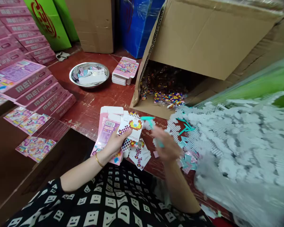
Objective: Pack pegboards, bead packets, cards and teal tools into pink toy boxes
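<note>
My left hand is closed on a flat pink box and a white pattern card printed with a coloured pixel figure. More pattern cards lie under it on the red table. My right hand is smeared by motion just right of the card, with a teal plastic tool at its fingers. Other teal tools lie on white pegboard sheets beside it.
A heap of white pegboards fills the right. An open cardboard box holds bags of coloured beads. A steel bowl and a stack of pink flat boxes sit behind. Pink boxes are stacked at the left.
</note>
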Demonstrator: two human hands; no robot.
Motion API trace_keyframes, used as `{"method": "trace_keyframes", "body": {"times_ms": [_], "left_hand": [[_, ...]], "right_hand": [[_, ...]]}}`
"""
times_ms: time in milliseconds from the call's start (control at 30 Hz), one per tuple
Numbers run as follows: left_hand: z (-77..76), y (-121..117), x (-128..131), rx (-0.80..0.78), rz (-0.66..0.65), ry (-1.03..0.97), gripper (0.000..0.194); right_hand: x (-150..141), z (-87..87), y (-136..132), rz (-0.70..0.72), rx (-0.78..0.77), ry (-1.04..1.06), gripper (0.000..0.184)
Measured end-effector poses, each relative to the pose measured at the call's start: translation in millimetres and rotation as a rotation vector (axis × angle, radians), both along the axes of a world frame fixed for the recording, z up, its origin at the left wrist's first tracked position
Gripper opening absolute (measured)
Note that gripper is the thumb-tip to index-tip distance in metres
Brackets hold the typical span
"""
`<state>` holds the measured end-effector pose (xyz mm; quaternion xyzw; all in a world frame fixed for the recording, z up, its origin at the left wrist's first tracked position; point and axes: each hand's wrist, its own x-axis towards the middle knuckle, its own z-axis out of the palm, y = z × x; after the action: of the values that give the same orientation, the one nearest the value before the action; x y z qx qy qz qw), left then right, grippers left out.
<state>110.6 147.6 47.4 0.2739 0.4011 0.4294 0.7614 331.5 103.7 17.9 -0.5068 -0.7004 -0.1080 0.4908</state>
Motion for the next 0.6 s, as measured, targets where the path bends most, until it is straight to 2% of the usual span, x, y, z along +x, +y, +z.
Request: {"method": "trace_keyframes", "body": {"times_ms": [33, 100, 200, 333, 467, 533, 600], "left_hand": [[0.6, -0.6, 0.8, 0.011, 0.015, -0.01, 0.05], [2.2, -1.5, 0.1, 0.014, 0.048, -0.019, 0.052], [3.9, -1.8, -5.7, 0.003, 0.072, 0.012, 0.053], [4.3, -0.8, -14.5, 0.145, 0.034, 0.067, 0.051], [3.9, 3.5, -22.0, 0.214, -0.031, 0.079, 0.055], [3.6, 7.0, -27.5, 0.19, -0.061, 0.077, 0.051], [3.9, 11.0, -34.2, 0.144, -0.112, 0.079, 0.044]], "right_hand": [[-27.3, 1.6, -1.8, 0.143, -0.038, -0.057, 0.045], [-64.7, 3.7, 0.4, 0.312, -0.109, -0.101, 0.057], [-84.4, 3.2, 6.4, 0.383, -0.253, -0.125, 0.07], [-95.6, 1.4, -1.9, 0.4, -0.488, -0.091, 0.096], [-111.1, 5.9, -18.6, 0.414, -0.643, 0.122, 0.091], [-109.8, 10.5, -18.5, 0.438, -0.662, 0.239, 0.079], [-100.0, 16.8, -8.3, 0.376, -0.646, 0.381, 0.063]]}}
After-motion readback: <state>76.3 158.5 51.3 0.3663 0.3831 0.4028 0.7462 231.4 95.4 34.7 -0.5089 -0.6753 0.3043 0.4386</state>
